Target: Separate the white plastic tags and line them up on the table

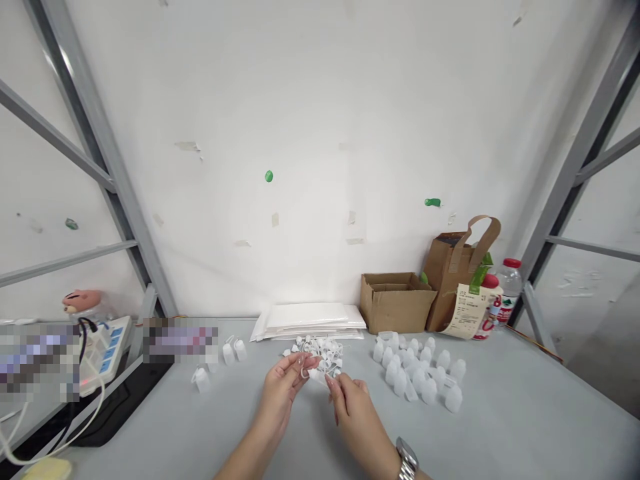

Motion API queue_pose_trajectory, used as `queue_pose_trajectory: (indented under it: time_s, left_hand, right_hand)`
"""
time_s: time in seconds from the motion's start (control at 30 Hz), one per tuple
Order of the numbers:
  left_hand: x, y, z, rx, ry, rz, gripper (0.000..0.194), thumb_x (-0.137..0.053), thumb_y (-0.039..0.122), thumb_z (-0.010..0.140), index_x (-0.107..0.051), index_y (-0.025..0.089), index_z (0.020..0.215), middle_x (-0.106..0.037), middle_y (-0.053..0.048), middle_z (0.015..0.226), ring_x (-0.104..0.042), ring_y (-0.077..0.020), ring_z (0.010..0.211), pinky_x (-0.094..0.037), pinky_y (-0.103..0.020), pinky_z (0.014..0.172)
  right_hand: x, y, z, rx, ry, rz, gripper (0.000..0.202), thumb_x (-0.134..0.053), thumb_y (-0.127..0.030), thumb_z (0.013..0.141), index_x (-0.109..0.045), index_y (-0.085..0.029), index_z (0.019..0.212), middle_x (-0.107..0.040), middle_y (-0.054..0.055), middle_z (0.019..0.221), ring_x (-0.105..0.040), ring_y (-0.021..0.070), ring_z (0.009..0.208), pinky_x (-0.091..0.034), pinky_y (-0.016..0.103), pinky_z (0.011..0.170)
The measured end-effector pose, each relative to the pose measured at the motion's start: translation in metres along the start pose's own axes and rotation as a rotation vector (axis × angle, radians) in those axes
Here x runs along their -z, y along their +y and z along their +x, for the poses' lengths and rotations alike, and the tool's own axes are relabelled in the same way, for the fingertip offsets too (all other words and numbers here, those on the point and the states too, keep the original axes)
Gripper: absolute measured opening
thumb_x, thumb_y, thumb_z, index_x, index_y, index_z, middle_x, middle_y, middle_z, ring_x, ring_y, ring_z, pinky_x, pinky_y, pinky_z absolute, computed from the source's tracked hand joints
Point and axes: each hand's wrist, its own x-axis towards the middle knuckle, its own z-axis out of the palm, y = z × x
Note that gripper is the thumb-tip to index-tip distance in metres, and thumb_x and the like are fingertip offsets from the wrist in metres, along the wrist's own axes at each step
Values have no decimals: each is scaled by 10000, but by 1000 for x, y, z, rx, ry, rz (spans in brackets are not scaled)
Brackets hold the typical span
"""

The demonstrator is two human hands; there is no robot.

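My left hand (283,390) pinches a thin white plastic loop (303,372) between thumb and fingers. Close beside it, my right hand (354,403) has its thumb and fingertips closed on a small translucent white plastic piece (318,377). Whether loop and piece are joined cannot be made out. Just behind both hands lies a pile of small white looped caps (323,348), partly hidden by the fingers. Several frosted little bottles (411,367) are grouped to the right. On the left sit a few capped bottles with loops (201,380).
White flat packets (310,319) are stacked against the wall. An open cardboard box (397,313), a brown paper bag (443,280) and a red-capped bottle (509,287) stand back right. A power strip (107,350) with cables and a black mat (120,403) lie left.
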Motion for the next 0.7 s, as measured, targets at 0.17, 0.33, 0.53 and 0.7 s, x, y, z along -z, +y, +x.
queue_pose_trajectory:
  time_s: [0.17,0.33,0.53,0.7]
  left_hand:
    - [0,-10,-1,-7,21,8,372,-759,396,549,-659,128,788,-728,-119,815,-624,-274,966,-454,-351,854]
    - [-2,-9,1,47,-29,-97,342,-745,379,593,-663,136,820,-713,-127,927,-604,-256,1012,-454,-340,887]
    - [-14,-4,-8,33,-193,-54,368,-730,365,621,-663,149,911,-661,-128,1080,-557,-259,1081,-416,-352,945]
    - [-3,5,4,-90,-67,198,374,-734,373,555,-661,149,846,-718,-106,873,-627,-271,921,-458,-362,834]
  right_hand:
    - [-4,2,-2,22,46,-6,422,-273,-557,858,-440,-240,634,-541,47,627,-434,227,713,-300,318,691]
    - [-4,2,2,-16,21,134,458,-284,-626,822,-443,-240,633,-506,12,543,-468,196,625,-341,299,634]
    - [-10,10,9,-85,-105,431,546,-236,-723,760,-426,-218,683,-438,-44,485,-427,127,437,-355,256,472]
    - [-8,10,6,-87,-153,440,533,-284,-674,791,-503,-190,844,-471,-45,490,-451,128,433,-367,248,466]
